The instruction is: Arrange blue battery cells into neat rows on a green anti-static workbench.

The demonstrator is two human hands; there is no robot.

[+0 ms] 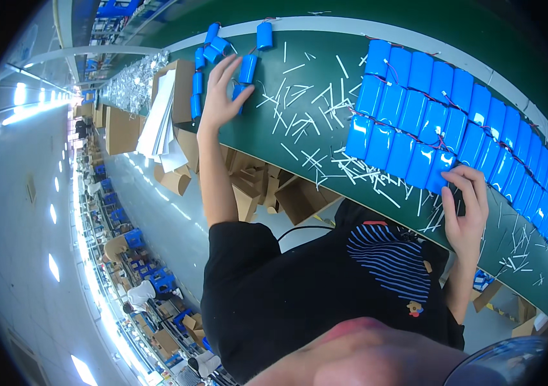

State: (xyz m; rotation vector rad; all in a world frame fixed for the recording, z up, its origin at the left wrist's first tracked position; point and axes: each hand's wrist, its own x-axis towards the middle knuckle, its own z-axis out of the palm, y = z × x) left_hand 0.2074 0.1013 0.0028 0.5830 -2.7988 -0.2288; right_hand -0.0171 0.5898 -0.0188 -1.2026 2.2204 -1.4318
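Note:
My left hand (223, 96) reaches out at the far left of the green table, fingers spread and thumb apart. It is over a small group of loose blue battery packs, beside an upright-looking pack (248, 68); part of another pack is hidden behind the thumb. On the right, my right hand (467, 204) has its fingers bent but apart. Its fingertips touch the edge of the end battery pack (440, 170) in the nearest row. That pack lies with several rows of matching blue packs (411, 110), which have thin red and black wires between them.
Many thin white strips (299, 122) lie scattered over the green table (258, 138). At its left end stand a cardboard box (185, 80) with white sheets (160, 122) and a heap of clear plastic (133, 83). Open cartons (306, 194) are below the near edge.

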